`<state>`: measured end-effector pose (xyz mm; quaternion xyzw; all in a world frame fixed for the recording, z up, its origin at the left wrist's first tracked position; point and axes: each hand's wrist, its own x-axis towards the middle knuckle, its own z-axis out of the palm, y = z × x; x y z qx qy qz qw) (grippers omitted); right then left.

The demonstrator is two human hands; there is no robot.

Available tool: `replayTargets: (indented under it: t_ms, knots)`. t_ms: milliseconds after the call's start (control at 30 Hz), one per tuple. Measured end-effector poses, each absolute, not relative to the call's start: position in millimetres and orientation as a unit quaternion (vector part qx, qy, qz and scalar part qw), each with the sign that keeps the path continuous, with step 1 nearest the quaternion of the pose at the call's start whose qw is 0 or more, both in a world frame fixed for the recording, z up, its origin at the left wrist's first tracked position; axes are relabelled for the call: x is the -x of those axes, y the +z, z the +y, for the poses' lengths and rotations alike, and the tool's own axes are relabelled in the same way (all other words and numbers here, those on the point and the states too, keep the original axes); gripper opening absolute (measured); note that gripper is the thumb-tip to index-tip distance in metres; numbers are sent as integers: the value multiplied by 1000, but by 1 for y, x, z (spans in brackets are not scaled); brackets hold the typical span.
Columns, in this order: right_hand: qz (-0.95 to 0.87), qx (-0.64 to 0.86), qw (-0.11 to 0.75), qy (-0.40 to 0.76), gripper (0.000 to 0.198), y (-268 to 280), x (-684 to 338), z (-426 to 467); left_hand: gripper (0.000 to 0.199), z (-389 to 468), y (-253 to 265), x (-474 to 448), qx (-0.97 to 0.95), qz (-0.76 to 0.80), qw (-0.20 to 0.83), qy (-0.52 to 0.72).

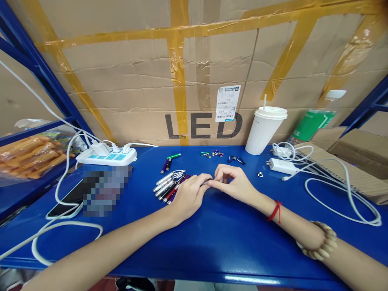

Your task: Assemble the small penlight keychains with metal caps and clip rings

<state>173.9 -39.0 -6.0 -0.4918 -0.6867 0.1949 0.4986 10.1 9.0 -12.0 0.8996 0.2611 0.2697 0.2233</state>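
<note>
My left hand (190,194) and my right hand (233,182) meet over the middle of the blue table. Between their fingertips is a small shiny metal piece (207,182), mostly covered, so its kind cannot be made out. Both hands are closed in a pinch on it. Beside my left hand lies a bundle of slim pen-shaped metal tubes (166,189) in silver, black, red and purple. Farther back are a green tube (173,156), a black tube (169,163) and a purple tube (164,167). Small carabiner clips (236,160) and a tiny metal part (260,174) lie beyond my right hand.
A white lidded cup (265,131) with a straw stands at the back right, near a bottle (315,121) and white chargers with cables (283,166). On the left are a power strip (107,157), a phone (68,198) and loose cables. A large carton (136,89) closes the back.
</note>
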Motion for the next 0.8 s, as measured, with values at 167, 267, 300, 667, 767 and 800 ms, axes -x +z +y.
replayTargets:
  t_ms: [167, 267, 300, 667, 767, 800]
  knots:
    - [-680, 505, 497, 188, 23, -6, -176, -39, 30, 9, -11, -10, -887, 275, 244, 281]
    - [-688, 483, 508, 190, 20, -5, -177, -38, 32, 9, -9, -9, -884, 280, 253, 277]
    - [-690, 474, 509, 199, 21, -5, -177, -38, 33, 9, -8, -9, -884, 280, 257, 273]
    - [-749, 439, 468, 162, 18, 2, -187, -37, 31, 10, -7, -10, -889, 242, 300, 245]
    - [-756, 428, 468, 164, 17, 0, -188, -37, 30, 9, -6, -10, -895, 249, 294, 224]
    - [-755, 426, 467, 172, 17, 0, -188, -37, 31, 9, -6, -9, -898, 249, 288, 219]
